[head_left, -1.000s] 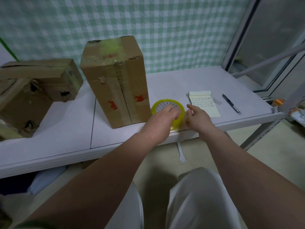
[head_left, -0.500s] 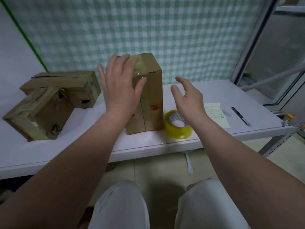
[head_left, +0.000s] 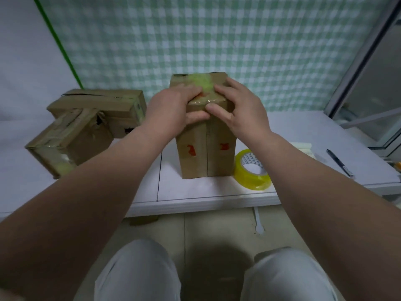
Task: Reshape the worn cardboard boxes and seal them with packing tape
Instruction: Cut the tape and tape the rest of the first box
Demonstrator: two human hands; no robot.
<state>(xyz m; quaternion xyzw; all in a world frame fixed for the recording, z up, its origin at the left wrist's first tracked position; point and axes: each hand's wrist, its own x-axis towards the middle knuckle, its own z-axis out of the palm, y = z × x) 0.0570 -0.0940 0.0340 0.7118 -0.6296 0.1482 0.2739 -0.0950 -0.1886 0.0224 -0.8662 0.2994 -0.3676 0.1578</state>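
A tall brown cardboard box (head_left: 206, 155) with two red marks stands upright in the middle of the white table (head_left: 293, 131). Clear tape with a greenish patch covers its top. My left hand (head_left: 171, 105) lies flat on the top's left side, thumb down the front face. On the top's right side rests my right hand (head_left: 240, 107), fingers spread and thumb pressing the front edge. A yellow-tinted roll of packing tape (head_left: 252, 170) lies flat just right of the box, held by neither hand.
Two worn, taped boxes sit at the left: one tilted (head_left: 71, 137), one lying flat behind it (head_left: 97, 105). A notepad (head_left: 304, 148) and a pen (head_left: 338, 162) lie at the right. A checked curtain hangs behind; a window frame (head_left: 358, 68) stands at the right.
Both hands left the tape roll on the table, rose, and came down onto the top of the upright box. The camera moved in closer to the box.
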